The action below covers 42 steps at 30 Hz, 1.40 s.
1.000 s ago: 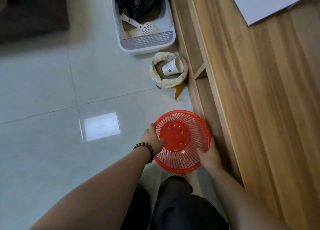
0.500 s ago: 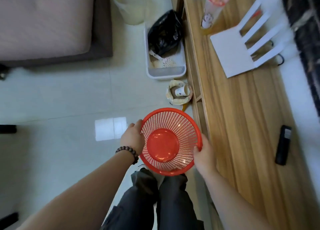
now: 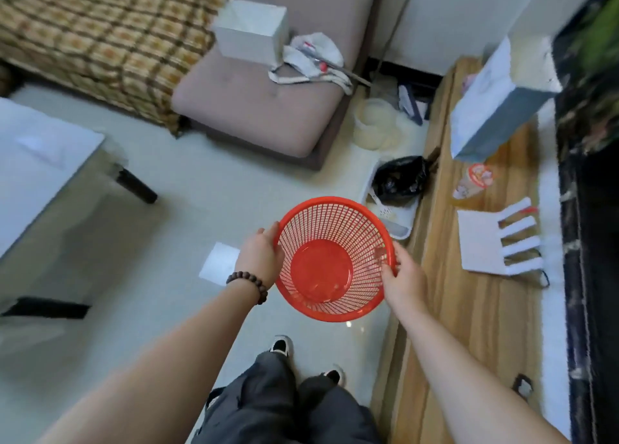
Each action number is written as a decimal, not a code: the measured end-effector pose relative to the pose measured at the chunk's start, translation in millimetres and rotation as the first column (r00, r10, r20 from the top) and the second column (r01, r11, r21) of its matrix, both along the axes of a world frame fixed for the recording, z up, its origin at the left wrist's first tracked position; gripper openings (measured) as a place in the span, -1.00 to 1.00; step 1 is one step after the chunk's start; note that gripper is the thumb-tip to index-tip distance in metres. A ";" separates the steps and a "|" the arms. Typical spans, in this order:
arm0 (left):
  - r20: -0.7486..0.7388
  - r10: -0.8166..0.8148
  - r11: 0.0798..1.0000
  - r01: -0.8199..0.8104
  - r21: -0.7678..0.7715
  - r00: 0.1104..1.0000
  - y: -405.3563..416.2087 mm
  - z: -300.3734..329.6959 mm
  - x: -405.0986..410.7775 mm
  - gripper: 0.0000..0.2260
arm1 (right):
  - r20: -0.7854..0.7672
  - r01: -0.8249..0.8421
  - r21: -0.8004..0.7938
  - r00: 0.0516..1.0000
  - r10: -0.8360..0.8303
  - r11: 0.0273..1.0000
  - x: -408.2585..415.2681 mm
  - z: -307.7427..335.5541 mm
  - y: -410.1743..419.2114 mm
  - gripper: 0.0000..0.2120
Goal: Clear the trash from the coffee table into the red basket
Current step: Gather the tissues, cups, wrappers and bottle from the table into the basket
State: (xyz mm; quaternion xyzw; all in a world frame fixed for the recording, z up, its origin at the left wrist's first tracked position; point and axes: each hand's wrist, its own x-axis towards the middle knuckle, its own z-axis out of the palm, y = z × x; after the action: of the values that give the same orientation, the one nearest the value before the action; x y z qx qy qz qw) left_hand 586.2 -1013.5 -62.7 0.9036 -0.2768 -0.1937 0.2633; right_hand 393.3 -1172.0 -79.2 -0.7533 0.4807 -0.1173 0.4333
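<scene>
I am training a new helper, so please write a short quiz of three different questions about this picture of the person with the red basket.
1. True or false: the red basket already holds trash.
2. Which hand wears the bead bracelet? A) left hand B) right hand
3. Fill in: each hand has its grip on the basket's ____.

Key
1. False: it looks empty.
2. A
3. rim, on opposite sides.

Left hand (image 3: 259, 259), right hand (image 3: 403, 281) hold red basket (image 3: 321, 271) rim above floor (image 3: 187, 189).
</scene>
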 end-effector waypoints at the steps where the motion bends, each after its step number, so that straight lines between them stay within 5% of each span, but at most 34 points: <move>1: 0.005 0.053 0.998 -0.053 -0.025 0.999 14.5 2.6 4.9 -0.67 | 0.004 -0.053 -0.020 0.999 0.053 0.998 12.8 4.4 3.0 -0.62; 14: 0.080 0.581 0.807 -0.561 -0.185 0.810 229.1 18.4 55.3 -0.74 | 0.084 -0.575 -0.018 0.814 0.574 0.818 201.3 33.7 133.0 -0.75; 29: 0.003 0.888 0.446 -0.860 -0.250 0.460 484.8 27.6 168.2 -0.75 | -0.020 -0.870 -0.108 0.486 0.874 0.481 430.8 50.5 395.4 -0.60; 42: 0.039 0.999 0.014 -0.959 -0.282 0.003 634.5 39.0 244.6 -0.70 | 0.055 -0.972 -0.066 0.223 0.973 0.226 579.9 59.1 587.9 -0.59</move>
State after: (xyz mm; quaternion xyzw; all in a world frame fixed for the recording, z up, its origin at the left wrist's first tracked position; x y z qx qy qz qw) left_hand 830.8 -379.0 -23.7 0.8272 0.3880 0.1745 0.3672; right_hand 973.2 -584.1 -20.2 -0.8868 -0.1121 0.1417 0.4254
